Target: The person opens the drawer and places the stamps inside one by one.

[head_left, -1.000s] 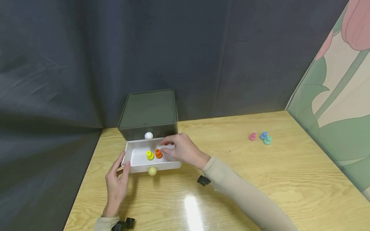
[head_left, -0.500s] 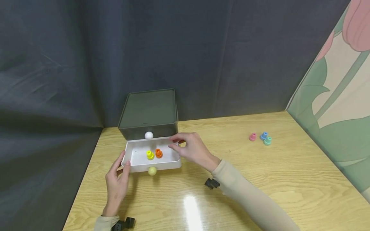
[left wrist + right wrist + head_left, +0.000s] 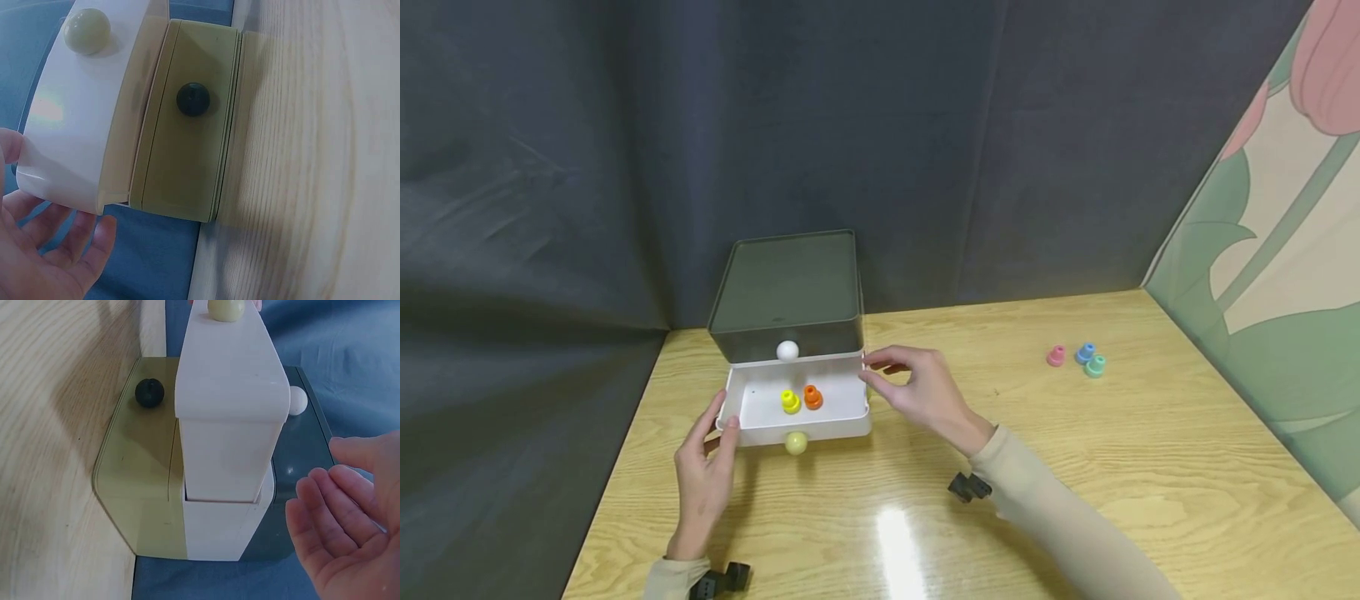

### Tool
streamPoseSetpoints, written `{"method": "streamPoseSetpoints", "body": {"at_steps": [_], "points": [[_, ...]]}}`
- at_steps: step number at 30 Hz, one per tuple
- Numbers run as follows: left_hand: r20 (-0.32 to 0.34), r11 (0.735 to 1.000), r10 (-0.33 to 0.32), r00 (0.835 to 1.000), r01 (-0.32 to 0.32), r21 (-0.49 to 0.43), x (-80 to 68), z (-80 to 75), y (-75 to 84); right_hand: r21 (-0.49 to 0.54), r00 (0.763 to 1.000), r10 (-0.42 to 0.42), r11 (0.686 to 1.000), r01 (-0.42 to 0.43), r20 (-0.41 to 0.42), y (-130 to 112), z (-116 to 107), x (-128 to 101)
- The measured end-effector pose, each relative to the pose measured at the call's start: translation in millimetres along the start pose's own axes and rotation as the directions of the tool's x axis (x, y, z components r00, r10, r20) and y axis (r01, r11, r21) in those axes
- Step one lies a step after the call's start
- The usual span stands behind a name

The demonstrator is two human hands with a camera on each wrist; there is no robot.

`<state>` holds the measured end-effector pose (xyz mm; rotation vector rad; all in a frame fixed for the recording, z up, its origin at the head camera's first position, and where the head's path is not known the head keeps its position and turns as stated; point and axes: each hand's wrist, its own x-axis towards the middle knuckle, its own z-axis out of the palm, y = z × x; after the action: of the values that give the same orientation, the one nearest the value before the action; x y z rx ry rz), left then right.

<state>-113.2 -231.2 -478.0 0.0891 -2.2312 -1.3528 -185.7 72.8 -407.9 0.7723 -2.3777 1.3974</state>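
Observation:
A white drawer [image 3: 760, 436] with a pale yellow-green round knob [image 3: 796, 442] is pulled out of the dark green drawer box [image 3: 790, 287]. My left hand [image 3: 702, 475] grips its left front corner; in the left wrist view the thumb lies on the front and the fingers curve by the side. Inside the drawer stand a yellow [image 3: 790, 402] and an orange stepped peg-like piece [image 3: 812, 397], side by side. My right hand [image 3: 925, 392] hovers at the drawer's right rim, fingers loosely bent and apart, holding nothing, as the right wrist view [image 3: 350, 512] confirms.
A white knob [image 3: 787, 351] sits on the upper drawer, a dark knob [image 3: 193, 99] on the olive lowest one. To the right on the wooden table [image 3: 1000, 467] stand pink [image 3: 1056, 356], blue [image 3: 1086, 353] and green [image 3: 1095, 366] stepped pieces. A dark curtain [image 3: 910, 167] hangs behind.
My right hand has moved right, from beside the orange piece inside the drawer to the drawer's right rim. The left hand, the drawer and the pieces stay as they were.

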Motion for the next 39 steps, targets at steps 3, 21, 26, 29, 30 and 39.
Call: {"method": "streamPoseSetpoints", "body": {"at_steps": [3,21,26,29,30,39], "points": [[0.001,1.0,-0.004,1.0,0.004,0.005,0.3,-0.1,0.3,0.002,1.0,0.024,1.0,-0.024,-0.013,3.0,-3.4,-3.4],[0.004,1.0,0.002,1.0,-0.002,0.011,0.8,0.4,0.4,-0.028,0.991,0.106,0.994,-0.108,-0.082,22.0,-25.6,-26.0],[0.004,1.0,0.003,1.0,-0.003,0.011,0.8,0.1,-0.1,-0.048,0.988,0.129,0.99,-0.134,-0.084,26.6,-30.5,-30.8],[0.002,1.0,0.0,1.0,0.0,0.014,0.6,0.0,-0.1,-0.05,0.988,0.124,0.99,-0.129,-0.093,30.3,-33.3,-33.0],[0.001,1.0,-0.002,1.0,0.002,0.016,0.4,0.0,-0.1,-0.052,0.988,0.123,0.99,-0.128,-0.097,31.3,-34.5,-33.7],[0.001,1.0,-0.006,1.0,0.006,0.019,0.2,-0.1,0.1,-0.058,0.985,0.132,0.989,-0.139,-0.114,43.2,-41.4,-42.6]]}}
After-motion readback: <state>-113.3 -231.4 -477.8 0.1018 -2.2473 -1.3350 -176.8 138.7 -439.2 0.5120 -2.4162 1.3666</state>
